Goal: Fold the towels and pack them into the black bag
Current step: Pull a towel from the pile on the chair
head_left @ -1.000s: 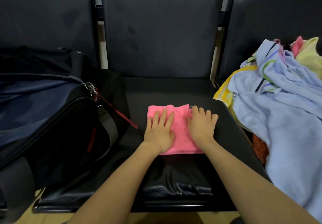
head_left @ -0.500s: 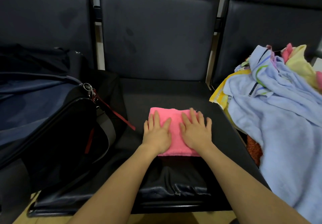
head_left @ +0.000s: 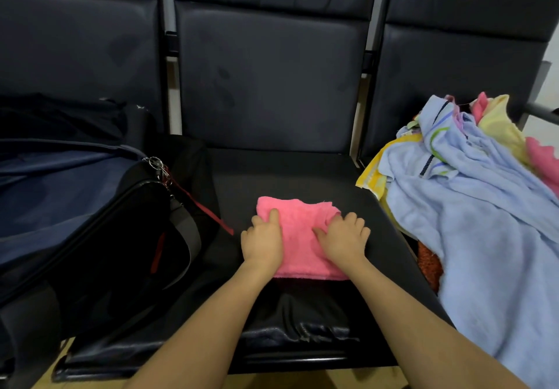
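Note:
A folded pink towel point(head_left: 299, 231) lies in the middle of the centre black seat point(head_left: 302, 173). My left hand point(head_left: 262, 245) is on its left edge, fingers curled around that edge, index finger on top. On the right edge my right hand point(head_left: 344, 238) curls its fingers over the side, thumb pressing the top, and the cloth bunches there. The black bag point(head_left: 99, 246) stands open on the left seat, showing its dark blue inside. A loose pile of towels point(head_left: 484, 213), mostly light blue with yellow and pink pieces, fills the right seat.
Black seat backs point(head_left: 272, 79) rise behind all three seats. The bag's strap and a red ribbon point(head_left: 208, 213) hang toward the centre seat. An orange cloth point(head_left: 428, 264) shows under the pile. The seat's front edge point(head_left: 302, 334) lies below my forearms.
Both hands slid apart from the towel's middle to its left and right edges. Their fingers went from flat to curled, and the towel's far right corner wrinkled.

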`<state>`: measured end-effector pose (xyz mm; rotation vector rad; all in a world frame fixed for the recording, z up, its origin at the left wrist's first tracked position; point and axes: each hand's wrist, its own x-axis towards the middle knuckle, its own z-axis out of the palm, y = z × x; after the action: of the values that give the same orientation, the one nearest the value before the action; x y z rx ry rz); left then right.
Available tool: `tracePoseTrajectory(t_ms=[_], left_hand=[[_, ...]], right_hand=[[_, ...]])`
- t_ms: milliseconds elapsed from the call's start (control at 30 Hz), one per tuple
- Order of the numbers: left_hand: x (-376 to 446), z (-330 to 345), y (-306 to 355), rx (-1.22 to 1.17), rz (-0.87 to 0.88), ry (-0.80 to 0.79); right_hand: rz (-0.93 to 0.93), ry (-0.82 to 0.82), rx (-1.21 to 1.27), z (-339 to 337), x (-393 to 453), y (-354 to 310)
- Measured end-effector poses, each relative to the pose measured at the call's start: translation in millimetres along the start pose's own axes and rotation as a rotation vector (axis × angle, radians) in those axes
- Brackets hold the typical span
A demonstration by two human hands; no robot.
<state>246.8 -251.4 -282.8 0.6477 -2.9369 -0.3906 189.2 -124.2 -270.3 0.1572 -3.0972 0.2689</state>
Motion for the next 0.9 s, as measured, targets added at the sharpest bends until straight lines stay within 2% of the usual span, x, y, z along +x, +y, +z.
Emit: tracePoseTrajectory(t_ms=[100, 167, 300, 500, 633, 767, 900], left_hand=[[-5.7, -18.7, 0.9, 0.003, 0.056, 0.072], [-8.6, -38.8, -0.4, 0.002, 0.052, 0.12], [-8.4, -89.3, -15.2, 0.079, 0.009, 0.238], [-11.7, -174.4, -52.0, 0.297, 0.0, 0.446], [-13.7, -223.1, -94.7, 0.441, -0.091, 0.572], [-10.1, -248.7, -151.4, 0.395, -0.108, 0.523], [-6.7, -253.0, -223.1, 0.397, -0.191, 0.494]], right_hand=[[-0.044, 0.007, 0.3, -16.5, -8.2, -6.8], [-0.083, 0.053, 0.392, -33.5, -15.9, -15.6], [-0.196, 0.19, 0.455, -68.7, -32.3, -45.3], [-0.365, 0.302, 0.53, -126.6, -55.2, -108.8], [-0.464, 0.325, 0.537, -157.5, -68.0, -161.4], [-0.61, 0.321, 0.46, -164.5, -78.8, -223.8], [-0.679, 0.216, 0.511, -147.6, -86.4, -291.8]])
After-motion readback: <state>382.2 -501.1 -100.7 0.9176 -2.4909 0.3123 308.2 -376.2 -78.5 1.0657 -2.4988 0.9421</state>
